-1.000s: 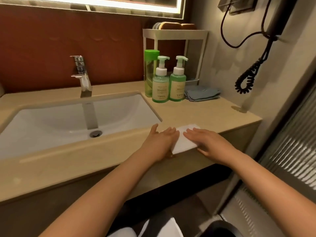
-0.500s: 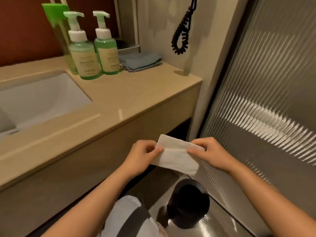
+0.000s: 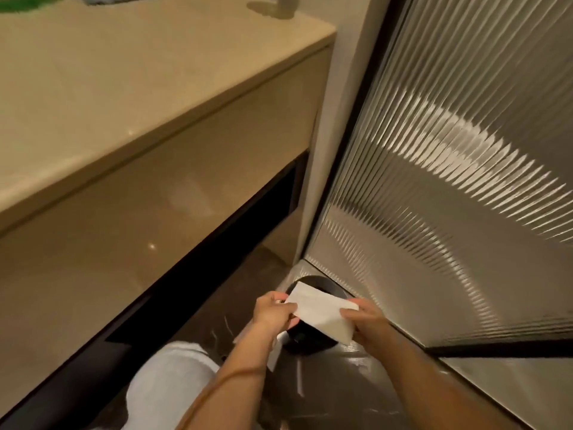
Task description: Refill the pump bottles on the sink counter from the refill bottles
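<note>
A round black bin stands on the floor beside the ribbed glass door; its inside is dark, and what it holds cannot be told. Just above its mouth, a folded white paper towel is held at both ends: the left hand pinches one end with curled fingers, and the right hand pinches the other. Well apart from the hands, at the far back of the counter, a blurred green strip shows, too cropped to tell which bottle it is.
</note>
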A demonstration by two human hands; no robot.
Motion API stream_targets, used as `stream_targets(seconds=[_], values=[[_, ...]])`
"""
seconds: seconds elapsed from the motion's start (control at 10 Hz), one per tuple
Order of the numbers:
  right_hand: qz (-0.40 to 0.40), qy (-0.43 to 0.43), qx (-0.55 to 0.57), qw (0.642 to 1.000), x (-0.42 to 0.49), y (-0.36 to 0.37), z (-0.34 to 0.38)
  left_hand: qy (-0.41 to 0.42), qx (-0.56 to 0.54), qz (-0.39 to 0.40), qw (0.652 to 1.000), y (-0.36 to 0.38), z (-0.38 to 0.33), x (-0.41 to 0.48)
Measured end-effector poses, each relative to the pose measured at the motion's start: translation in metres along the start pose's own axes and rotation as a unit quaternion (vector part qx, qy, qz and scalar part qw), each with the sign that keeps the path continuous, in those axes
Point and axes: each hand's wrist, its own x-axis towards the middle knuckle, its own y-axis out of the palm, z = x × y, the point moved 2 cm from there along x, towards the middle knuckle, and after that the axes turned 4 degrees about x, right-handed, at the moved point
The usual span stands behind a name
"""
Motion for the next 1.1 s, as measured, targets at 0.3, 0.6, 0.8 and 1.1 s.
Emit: stream_targets(seconds=[0.3,0.6,0.8,1.1], values=[[-0.141,0.095,0.080,0.982,0.045,0.005,-0.051,-0.121,-0.057,0.100,0.986,0.045,0.058,0.033],[-0.160,0.133,0.153,0.966,0.081,0.013,-0.069,-0.118,0.002,0.115,0.986,0.053,0.053,0.052],[-0.130,0.150,0.133,0.971,0.066,0.011,-0.058,-0.104,0.065,0.122,0.985,0.047,0.044,0.040],[-0.050,0.125,0.012,0.991,-0.002,0.029,-0.008,-0.033,0.151,0.124,0.980,0.011,0.012,-0.013]])
